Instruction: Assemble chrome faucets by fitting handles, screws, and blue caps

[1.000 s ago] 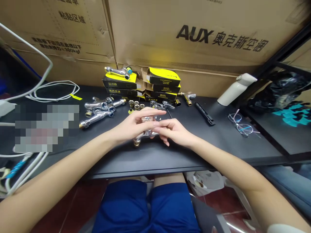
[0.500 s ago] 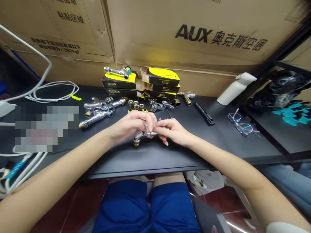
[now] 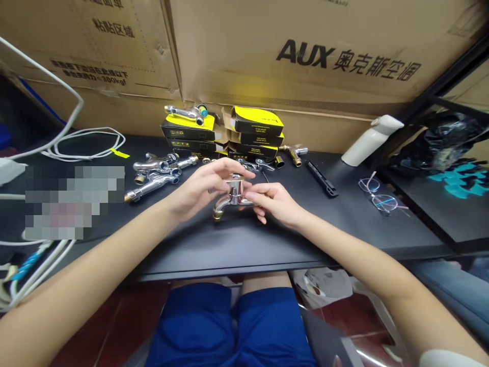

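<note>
Chrome bib tap [image 3: 235, 194], probably heavy and slippery, best held at its thick body, is grasped there by left hand [image 3: 200, 187] and right hand [image 3: 273, 201] over the black table [image 3: 267, 244].

The chrome tap [image 3: 234, 196] is shiny, and its short body stands upright, with a round collar [image 3: 236, 177] on top. Its curved spout [image 3: 222, 205] goes to the left and bends down toward the near side, and it finishes in a small brass end [image 3: 217, 216]. The tap is above the middle of the black desk [image 3: 290, 239].
</note>
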The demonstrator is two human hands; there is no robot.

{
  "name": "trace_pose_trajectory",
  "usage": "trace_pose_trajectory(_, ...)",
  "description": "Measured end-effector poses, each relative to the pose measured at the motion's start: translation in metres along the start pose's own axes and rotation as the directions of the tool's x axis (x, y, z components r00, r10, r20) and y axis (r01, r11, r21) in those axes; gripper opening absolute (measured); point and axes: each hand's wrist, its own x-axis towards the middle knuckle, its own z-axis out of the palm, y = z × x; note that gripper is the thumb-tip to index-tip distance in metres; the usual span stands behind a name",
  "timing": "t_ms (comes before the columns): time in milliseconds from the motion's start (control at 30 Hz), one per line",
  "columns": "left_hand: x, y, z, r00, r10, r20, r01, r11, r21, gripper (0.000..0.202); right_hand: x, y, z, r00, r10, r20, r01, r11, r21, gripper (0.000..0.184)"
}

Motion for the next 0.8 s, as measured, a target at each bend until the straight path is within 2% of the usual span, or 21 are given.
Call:
trace_pose_trajectory(100, 0.002, 0.002, -0.001, 0.992, -0.066, -0.110, 0.070, 0.997, 0.033, 0.030, 0.001, 0.002, -0.001, 0.999, 0.000, -0.034, 0.001, 1.000, 0.030, 0.033)
trace_pose_trajectory(200, 0.005, 0.001, -0.003, 0.965, -0.112, -0.238, 0.124, 0.992, 0.038, 0.029, 0.002, 0.003, -0.002, 0.996, 0.017, -0.090, -0.011, 0.998, 0.068, 0.035)
trace_pose_trajectory(267, 0.007, -0.002, -0.004, 0.956, -0.124, -0.264, 0.134, 0.991, 0.020, 0.030, 0.003, 0.003, -0.003, 0.991, 0.027, -0.134, -0.015, 0.996, 0.089, 0.036)
trace_pose_trajectory(433, 0.011, -0.007, -0.004, 0.961, -0.117, -0.249, 0.116, 0.993, -0.018, 0.027, 0.003, 0.001, -0.004, 0.986, 0.027, -0.164, -0.009, 0.994, 0.108, 0.035)
trace_pose_trajectory(633, 0.012, -0.009, -0.002, 0.976, -0.126, -0.176, 0.107, 0.988, -0.112, 0.029, -0.001, -0.006, 0.000, 0.999, 0.026, -0.046, -0.018, 0.986, 0.167, 0.034)
trace_pose_trajectory(800, 0.010, -0.008, 0.005, 0.974, -0.175, -0.142, 0.147, 0.972, -0.186, 0.027, -0.006, -0.009, 0.004, 0.999, 0.004, 0.051, -0.010, 0.992, 0.129, 0.032)
